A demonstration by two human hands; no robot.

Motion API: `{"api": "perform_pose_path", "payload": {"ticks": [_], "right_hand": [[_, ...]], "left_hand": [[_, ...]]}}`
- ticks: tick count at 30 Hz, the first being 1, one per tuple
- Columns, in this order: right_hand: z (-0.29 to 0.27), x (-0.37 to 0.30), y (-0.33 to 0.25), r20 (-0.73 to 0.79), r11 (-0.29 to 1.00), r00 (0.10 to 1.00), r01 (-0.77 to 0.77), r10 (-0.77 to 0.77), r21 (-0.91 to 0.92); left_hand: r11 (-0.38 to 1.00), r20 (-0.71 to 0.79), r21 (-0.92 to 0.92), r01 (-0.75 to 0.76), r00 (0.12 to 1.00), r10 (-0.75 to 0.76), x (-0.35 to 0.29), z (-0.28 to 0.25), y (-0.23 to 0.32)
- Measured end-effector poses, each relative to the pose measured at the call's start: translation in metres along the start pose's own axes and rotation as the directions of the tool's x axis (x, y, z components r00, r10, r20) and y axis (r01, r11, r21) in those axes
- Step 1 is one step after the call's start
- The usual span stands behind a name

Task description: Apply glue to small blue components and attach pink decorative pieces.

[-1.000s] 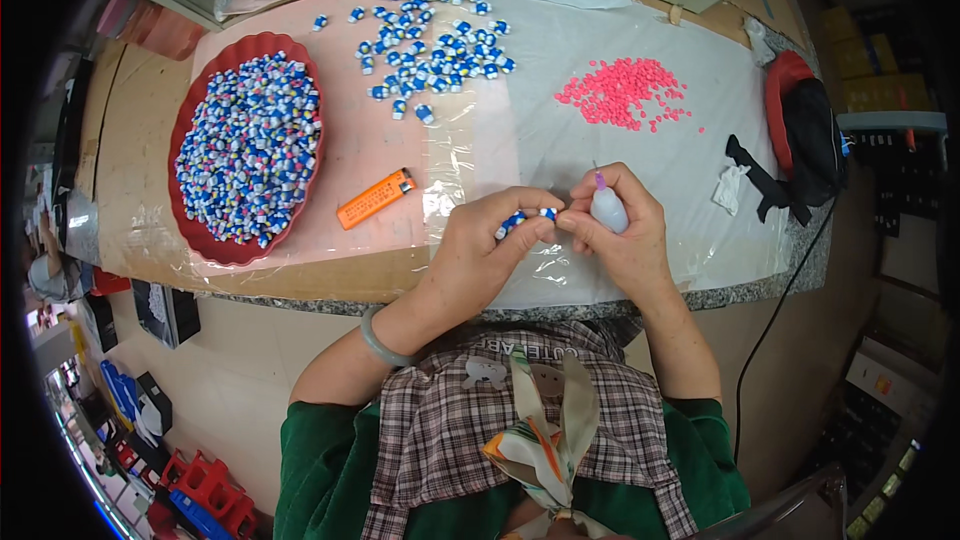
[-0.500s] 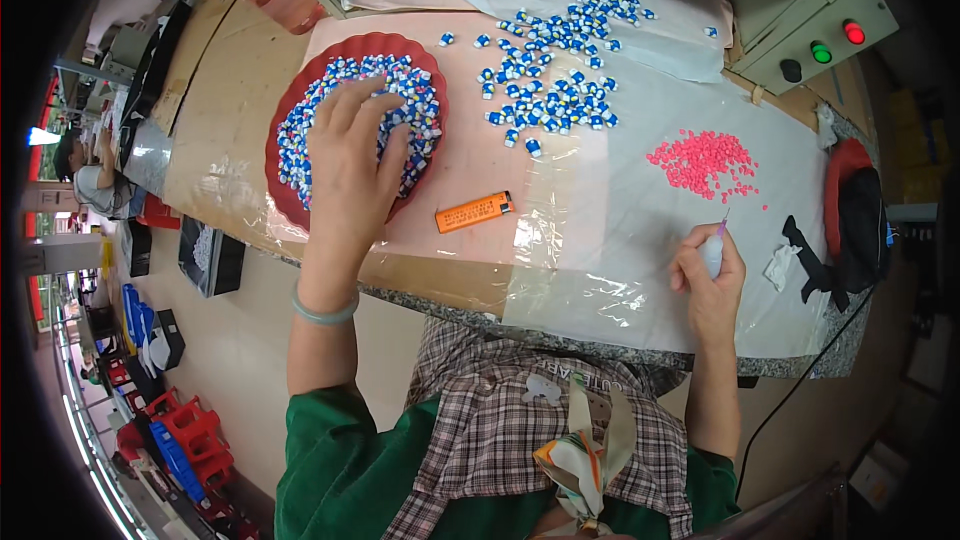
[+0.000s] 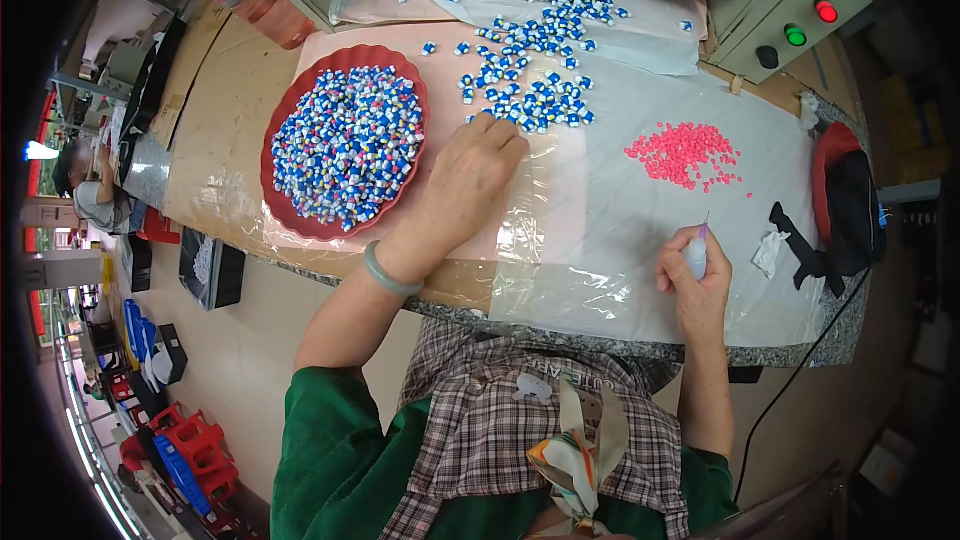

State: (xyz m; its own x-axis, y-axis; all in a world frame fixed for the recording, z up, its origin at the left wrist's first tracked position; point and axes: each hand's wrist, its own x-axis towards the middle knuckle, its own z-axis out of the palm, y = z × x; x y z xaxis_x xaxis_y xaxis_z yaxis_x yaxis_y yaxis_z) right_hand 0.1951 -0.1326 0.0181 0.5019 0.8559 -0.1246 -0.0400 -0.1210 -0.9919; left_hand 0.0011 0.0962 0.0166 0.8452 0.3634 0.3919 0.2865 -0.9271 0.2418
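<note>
My left hand [image 3: 462, 185] is at the near edge of a loose scatter of small blue-and-white pieces [image 3: 550, 100]. Its fingers are curled together, and whatever is between the fingertips is hidden. To its left stands a scalloped red dish [image 3: 424, 105], heaped with similar blue-and-white pieces [image 3: 345, 145]. In my right hand [image 3: 697, 285] is a small translucent squeeze bottle [image 3: 695, 256] with a thin needle tip pointing up and away. Just beyond that tip lies a patch of tiny pink pieces [image 3: 685, 153] on white sheeting.
A pink-lidded jar [image 3: 265, 8] stands at the back left. At the back right is a machine housing [image 3: 800, 25] with lit red and green buttons. A black strap [image 3: 800, 250], crumpled tissue [image 3: 769, 253] and black pouch [image 3: 853, 210] lie right. A person sits far left.
My left hand has left the red dish and moved right to the scattered pieces, its fingers drawing together. It now covers the orange lighter. My right hand still holds the bottle.
</note>
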Motion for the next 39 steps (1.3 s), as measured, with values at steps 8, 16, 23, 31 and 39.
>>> {"api": "perform_pose_path", "payload": {"ticks": [8,16,23,31,39], "right_hand": [[0.000,-0.001,-0.009,0.002,0.946,0.996,0.082,-0.087,0.313],[-0.007,-0.005,-0.005,-0.071,0.943,0.980,0.199,-0.187,0.266],[0.005,-0.014,-0.016,-0.216,0.963,0.952,0.244,-0.216,0.113],[0.007,-0.023,-0.022,-0.112,0.852,0.874,0.421,-0.473,-0.312],[0.007,-0.023,-0.026,-0.016,0.703,0.803,0.512,-0.596,-0.493]], "left_hand": [[0.104,0.362,-0.897,0.430,0.849,-0.386,-0.008,-0.008,0.044],[-0.144,0.489,-0.872,0.468,0.840,-0.236,-0.015,0.006,0.083],[-0.182,0.493,-0.869,0.460,0.836,-0.240,-0.020,0.013,0.093],[-0.229,0.535,-0.843,0.486,0.799,-0.274,-0.023,0.008,0.096],[-0.218,0.469,-0.880,0.422,0.844,-0.260,-0.026,0.015,0.094]]}}
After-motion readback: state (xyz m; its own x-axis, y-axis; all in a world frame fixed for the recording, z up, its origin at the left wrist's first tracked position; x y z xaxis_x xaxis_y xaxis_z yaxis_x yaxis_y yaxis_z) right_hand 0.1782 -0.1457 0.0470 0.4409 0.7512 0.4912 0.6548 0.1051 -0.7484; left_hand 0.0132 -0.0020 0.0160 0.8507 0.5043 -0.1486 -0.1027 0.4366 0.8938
